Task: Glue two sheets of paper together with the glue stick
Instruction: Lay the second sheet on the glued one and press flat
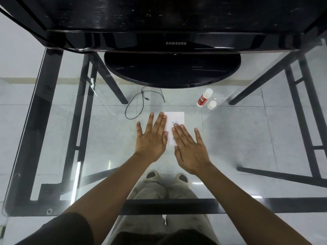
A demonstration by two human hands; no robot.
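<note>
Both hands, left hand (151, 137), right hand (189, 147), flat on paper (177, 119); sheets seemingly stacked.

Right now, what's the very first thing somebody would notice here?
Two flat hands, the left hand and right hand, pressing on white paper in the middle of a see-through glass table. Behind them stands a big black monitor, and a red glue stick stands upright to the right.

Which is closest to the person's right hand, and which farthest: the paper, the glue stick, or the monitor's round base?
From the right hand:
1. Paper, directly under its fingertips, touching.
2. Glue stick, standing farther back and slightly right, apart from the hand.
3. Monitor base, farthest, at the back of the glass table.
</note>
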